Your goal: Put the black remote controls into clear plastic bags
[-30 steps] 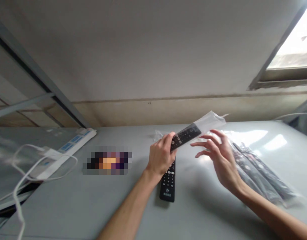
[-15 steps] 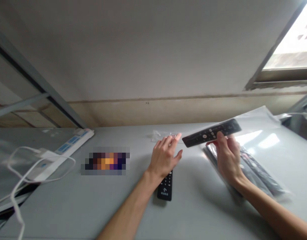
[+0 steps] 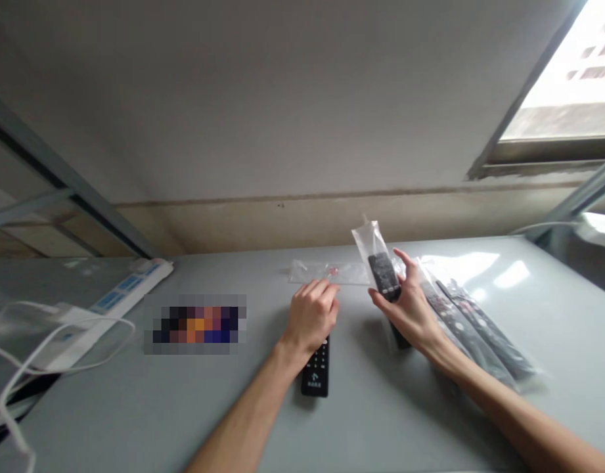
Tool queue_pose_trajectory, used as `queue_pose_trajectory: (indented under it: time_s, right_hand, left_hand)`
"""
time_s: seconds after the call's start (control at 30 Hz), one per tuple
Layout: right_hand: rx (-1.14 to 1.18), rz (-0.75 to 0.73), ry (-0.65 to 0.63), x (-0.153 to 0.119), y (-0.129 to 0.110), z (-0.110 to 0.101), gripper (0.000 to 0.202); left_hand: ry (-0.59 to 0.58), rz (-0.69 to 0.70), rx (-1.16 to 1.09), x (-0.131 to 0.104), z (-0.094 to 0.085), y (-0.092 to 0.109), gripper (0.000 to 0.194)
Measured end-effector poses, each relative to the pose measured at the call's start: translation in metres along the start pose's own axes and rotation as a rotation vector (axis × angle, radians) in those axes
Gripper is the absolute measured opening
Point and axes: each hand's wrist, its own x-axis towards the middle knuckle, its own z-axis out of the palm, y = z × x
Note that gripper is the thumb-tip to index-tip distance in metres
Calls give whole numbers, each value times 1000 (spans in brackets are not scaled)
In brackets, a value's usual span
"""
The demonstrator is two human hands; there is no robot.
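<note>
My left hand [image 3: 312,312], its fingers curled, is closed over the upper end of a black remote control [image 3: 316,374] on the grey table. That remote's lower end, with white buttons and a logo, shows below the wrist; its top is hidden. My right hand [image 3: 413,309] holds another black remote control [image 3: 383,272] in a clear plastic bag, with the thumb across its near side and the index finger raised. The bag's loose end points up and away. Beside this hand lie several bagged remote controls [image 3: 479,325] side by side.
A flat clear plastic bag [image 3: 309,270] with a red mark lies behind my left hand. To the left are a blurred-out rectangular object [image 3: 196,325] and a white power strip [image 3: 129,282] with a white cable [image 3: 9,394]. The wall [image 3: 282,220] borders the table's back edge.
The remote in my right hand has swung from nearly level to steep and moved left, its bag now standing out above. My left hand's fingers have curled in over the lying remote.
</note>
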Motion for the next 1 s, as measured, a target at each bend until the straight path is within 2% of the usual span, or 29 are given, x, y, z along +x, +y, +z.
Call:
queue_pose_trajectory:
  time_s: [0.1, 0.2, 0.33, 0.5, 0.6, 0.73, 0.9, 1.0]
  right_hand:
    - [-191, -32, -7, -2, 0, -1, 97]
    - [-333, -125, 3, -4, 3, -1, 105]
    - [-470, -220, -54, -10, 9, 4, 121]
    - [-631, -217, -146, -22, 13, 12, 136]
    - [-734, -274, -164, -26, 16, 16, 134]
    - [-825, -378, -121, -23, 27, 19, 122]
    - [-830, -458, -82, -17, 43, 12, 112]
    - [-833, -495, -71, -13, 45, 6, 113]
  left_hand:
    - [-21, -15, -1, 1, -1, 0, 23]
    - [-39, -16, 6, 2, -2, -2, 23]
    - [-47, 75, 0, 3, -4, -8, 23]
    - [-49, 148, 15, 4, -6, -13, 26]
    - [-52, 165, 18, 4, -8, -13, 26]
    - [-52, 174, 1, 5, -10, -13, 27]
    - [-76, 167, -40, 4, -9, -13, 37]
    - [-89, 138, -48, 3, -8, -13, 36]
